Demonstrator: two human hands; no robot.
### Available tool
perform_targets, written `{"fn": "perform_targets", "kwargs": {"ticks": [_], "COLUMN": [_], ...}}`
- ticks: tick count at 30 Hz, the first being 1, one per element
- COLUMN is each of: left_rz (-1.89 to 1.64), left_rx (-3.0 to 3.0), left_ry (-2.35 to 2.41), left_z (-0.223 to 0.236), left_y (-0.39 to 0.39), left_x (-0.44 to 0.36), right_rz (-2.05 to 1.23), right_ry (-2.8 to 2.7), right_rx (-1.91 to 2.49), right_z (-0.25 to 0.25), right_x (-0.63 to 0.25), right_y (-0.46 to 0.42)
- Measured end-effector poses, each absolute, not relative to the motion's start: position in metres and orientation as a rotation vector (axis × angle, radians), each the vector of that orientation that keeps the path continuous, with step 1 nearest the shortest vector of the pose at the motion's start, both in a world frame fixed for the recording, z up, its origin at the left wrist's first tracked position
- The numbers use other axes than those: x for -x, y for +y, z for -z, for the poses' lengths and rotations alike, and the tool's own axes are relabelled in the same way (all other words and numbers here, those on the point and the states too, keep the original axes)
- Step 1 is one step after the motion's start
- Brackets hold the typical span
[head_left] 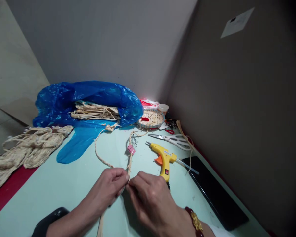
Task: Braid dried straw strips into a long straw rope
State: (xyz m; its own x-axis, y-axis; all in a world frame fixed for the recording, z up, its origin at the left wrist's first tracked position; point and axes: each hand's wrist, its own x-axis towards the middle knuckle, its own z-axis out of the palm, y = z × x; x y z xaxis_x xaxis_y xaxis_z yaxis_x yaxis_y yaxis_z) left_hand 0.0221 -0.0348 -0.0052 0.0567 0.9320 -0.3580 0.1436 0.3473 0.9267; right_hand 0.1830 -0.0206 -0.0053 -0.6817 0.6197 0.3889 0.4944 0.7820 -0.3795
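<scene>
My left hand [111, 186] pinches a pale straw strand [129, 164], its thumb and forefinger closed near the middle of the table. Right beside it, my right hand [151, 194] is also closed, with fingertips on the same strand; its grip is partly hidden behind the knuckles. Farther up, a pink binder clip [131, 149] is fastened on the strand. From near my left hand a thin straw braid [96, 149] curves left and back to a knotted end [111, 127]. A loose strand end [101, 225] hangs down below my left hand.
A yellow glue gun [165, 161] lies right of the hands, near white-handled scissors [175, 140] and a black tablet-like slab [217, 194]. Behind stand a woven basket [151, 123], a cup [163, 108] and a blue bag [96, 89] holding straw [96, 111]. Woven straw slippers [39, 148] lie left.
</scene>
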Motion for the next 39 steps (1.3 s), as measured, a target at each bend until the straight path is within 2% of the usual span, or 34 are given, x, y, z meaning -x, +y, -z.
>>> {"fn": "perform_targets", "kwargs": {"ticks": [6,12,18,23,29,34,39], "left_rz": [-0.832,-0.822,-0.803,-0.755,-0.671,-0.621,-0.583], "left_rx": [-0.887,-0.847,-0.894,-0.995,-1.364,-1.529,-1.673], "left_ry": [1.263,1.273,1.181,1.209,1.412,1.521,1.692], "left_z": [0.004,0.005,0.007,0.008,0.0,-0.005,-0.003], "left_y": [-0.038,-0.038,-0.038,-0.038,-0.044,-0.048,-0.055], "left_x": [-0.019,-0.016,-0.015,-0.014,-0.013,-0.017,-0.019], "right_rz": [-0.185,-0.406,-1.073,-1.298,-1.6,-1.597,-1.29], "right_ry": [-2.639,-2.298,-2.186,-2.102,-1.715,-1.68,-1.867], "right_rx": [0.549,0.817,1.119,1.124,1.084,1.129,1.213], "right_z": [0.021,-0.002,-0.012,-0.005,0.009,0.008,0.002], "right_x": [-0.18,-0.186,-0.188,-0.186,-0.179,-0.175,-0.174], "right_y": [-0.024,-0.017,-0.006,-0.003,0.002,0.0,-0.004]}}
